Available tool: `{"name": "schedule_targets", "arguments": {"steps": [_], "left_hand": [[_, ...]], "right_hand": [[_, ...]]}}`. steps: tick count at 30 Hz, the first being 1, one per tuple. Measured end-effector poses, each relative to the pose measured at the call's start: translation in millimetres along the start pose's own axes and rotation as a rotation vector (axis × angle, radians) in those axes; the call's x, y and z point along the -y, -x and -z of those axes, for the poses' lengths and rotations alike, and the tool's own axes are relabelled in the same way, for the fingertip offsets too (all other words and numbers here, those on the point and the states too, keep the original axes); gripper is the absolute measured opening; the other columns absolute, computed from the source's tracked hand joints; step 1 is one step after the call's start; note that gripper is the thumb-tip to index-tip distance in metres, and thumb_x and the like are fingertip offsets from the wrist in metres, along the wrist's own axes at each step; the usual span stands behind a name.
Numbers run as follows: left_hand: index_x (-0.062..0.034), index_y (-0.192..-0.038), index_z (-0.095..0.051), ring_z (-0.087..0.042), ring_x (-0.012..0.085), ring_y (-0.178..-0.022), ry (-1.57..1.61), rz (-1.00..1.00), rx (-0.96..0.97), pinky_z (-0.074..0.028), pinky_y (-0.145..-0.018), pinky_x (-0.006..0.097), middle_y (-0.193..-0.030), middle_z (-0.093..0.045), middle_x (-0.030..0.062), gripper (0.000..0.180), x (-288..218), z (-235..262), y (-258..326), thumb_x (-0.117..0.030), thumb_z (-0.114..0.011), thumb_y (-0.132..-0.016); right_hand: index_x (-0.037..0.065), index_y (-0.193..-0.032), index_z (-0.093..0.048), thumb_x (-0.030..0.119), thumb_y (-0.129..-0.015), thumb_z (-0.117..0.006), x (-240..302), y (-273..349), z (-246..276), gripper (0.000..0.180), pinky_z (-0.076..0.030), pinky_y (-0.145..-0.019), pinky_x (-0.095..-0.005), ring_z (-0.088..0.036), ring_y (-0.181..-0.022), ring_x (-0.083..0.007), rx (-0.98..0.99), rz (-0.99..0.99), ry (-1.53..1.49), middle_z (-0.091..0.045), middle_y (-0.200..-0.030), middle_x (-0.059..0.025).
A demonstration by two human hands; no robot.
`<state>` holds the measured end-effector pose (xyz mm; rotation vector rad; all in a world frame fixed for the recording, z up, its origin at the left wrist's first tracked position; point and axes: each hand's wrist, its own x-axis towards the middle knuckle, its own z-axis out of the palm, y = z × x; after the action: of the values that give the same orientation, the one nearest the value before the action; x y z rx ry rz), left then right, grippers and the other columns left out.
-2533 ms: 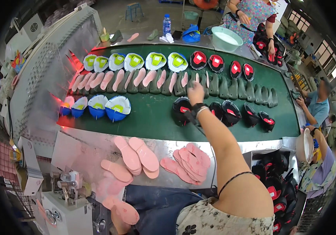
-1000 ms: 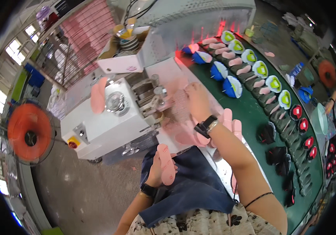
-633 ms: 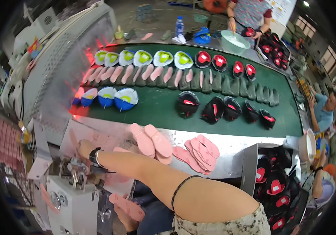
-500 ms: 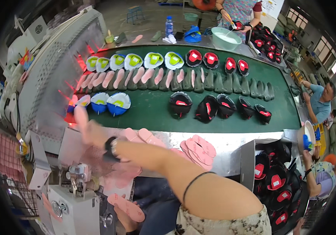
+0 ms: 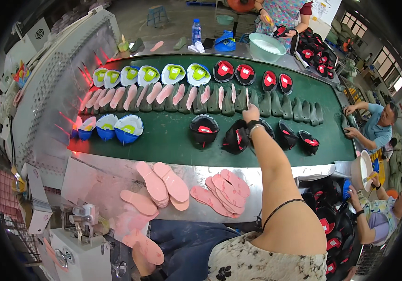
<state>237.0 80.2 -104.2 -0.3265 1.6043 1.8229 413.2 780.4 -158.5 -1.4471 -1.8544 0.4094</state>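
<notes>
Right hand (image 5: 251, 113): bare, no glove.
Wrist: dark watch (image 5: 254, 124) with a pale band just beside it.
Upper arm: thin black band (image 5: 280, 208) looped around it.
Top (image 5: 262, 260): sleeveless, cream fabric with dark flower print.
Lap: dark blue apron (image 5: 187, 241).

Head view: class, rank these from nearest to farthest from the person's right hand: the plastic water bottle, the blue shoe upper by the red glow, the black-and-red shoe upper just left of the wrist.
From the right hand on the green belt:
1. Black-and-red shoe upper, just below-left of the wrist.
2. Blue shoe upper, far left on the belt.
3. Water bottle, beyond the belt's far edge.
</notes>
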Motion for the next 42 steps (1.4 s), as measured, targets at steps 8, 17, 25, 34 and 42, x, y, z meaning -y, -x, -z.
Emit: {"name": "schedule_targets", "arguments": {"steps": [8, 17, 25, 34, 42], "left_hand": [[-0.0019, -0.129, -0.045, -0.057, 0.0199, -0.105, 0.082, -0.022, 0.127, -0.046, -0.091, 0.036, -0.116, -0.056, 0.0076, 0.041, -27, -42, 21, -0.025, -0.051, -0.095], [0.0007, -0.115, -0.054, -0.059, 0.0175, -0.076, 0.295, -0.076, -0.091, -0.052, -0.069, 0.032, -0.086, -0.056, 0.0057, 0.042, -25, -4, 32, -0.038, -0.046, -0.1], [0.0022, -0.119, -0.052, -0.061, 0.0224, -0.078, 0.427, 0.002, -0.119, -0.053, -0.071, 0.037, -0.086, -0.056, 0.0079, 0.067, -9, 29, 72, -0.06, -0.038, -0.096], [-0.0029, -0.124, -0.049, -0.059, 0.0241, -0.083, 0.481, 0.013, 0.058, -0.051, -0.078, 0.04, -0.089, -0.055, 0.0071, 0.067, 14, 35, 43, -0.062, -0.041, -0.093], [-0.0089, -0.122, -0.049, -0.055, 0.0237, -0.072, 0.369, 0.05, -0.108, -0.049, -0.069, 0.039, -0.082, -0.054, 0.0058, 0.064, -10, 27, 57, -0.064, -0.038, -0.092]], "right_hand": [[0.004, -0.096, -0.063, 0.007, -0.083, -0.059, 277, 258, 14, 0.014, -0.047, -0.071, -0.0379, -0.058, -0.077, -0.0281, 0.857, 0.385, -0.666, -0.058, -0.078, -0.0095], [0.0, -0.095, -0.06, 0.019, -0.089, -0.058, 340, 443, 2, 0.02, -0.047, -0.062, -0.039, -0.063, -0.071, -0.0243, 1.372, 0.361, -0.649, -0.063, -0.079, -0.0162], [-0.004, -0.112, -0.051, 0.021, -0.085, -0.066, 455, 449, -99, 0.039, -0.05, -0.068, -0.0381, -0.066, -0.082, -0.0316, 1.316, 0.352, -0.692, -0.064, -0.09, -0.0207], [0.004, -0.105, -0.059, 0.021, -0.085, -0.056, 456, 391, -68, 0.027, -0.046, -0.077, -0.0509, -0.057, -0.095, -0.0404, 0.666, 1.099, -0.526, -0.059, -0.104, -0.0218], [0.003, -0.076, -0.068, 0.019, -0.08, -0.055, 506, 472, -165, 0.021, -0.049, -0.071, -0.0458, -0.065, -0.074, -0.0345, 0.632, 0.328, -0.568, -0.066, -0.078, -0.0208]]}}
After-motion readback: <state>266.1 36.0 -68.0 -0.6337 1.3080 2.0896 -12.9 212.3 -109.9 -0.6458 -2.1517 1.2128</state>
